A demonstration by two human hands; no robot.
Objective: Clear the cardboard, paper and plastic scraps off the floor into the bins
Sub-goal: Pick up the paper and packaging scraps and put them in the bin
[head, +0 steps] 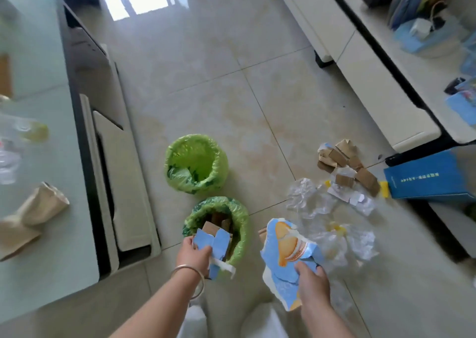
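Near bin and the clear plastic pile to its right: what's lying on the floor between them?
Head view: mostly bare tile between the near bin and the plastic pile; the printed blue carton that the right hand grips overhangs it.

Pale tiled floor [231, 100]. On it: two green-lined bins [197, 163] [239, 216] (touching), cardboard scraps [345, 162], crumpled clear plastic [309, 198], blue box [427, 177] lying flat.

The left hand [193, 254] grips torn blue cardboard pieces [211, 242] at the rim of the near bin [239, 237], whose green liner already holds brown cardboard. The right hand [310, 277] holds a large torn blue box panel [284, 255] just right of that bin. A second green-lined bin [206, 183] stands behind. Crumpled clear plastic [316, 208] and brown cardboard scraps [345, 161] lie on the tiled floor [219, 92] to the right.
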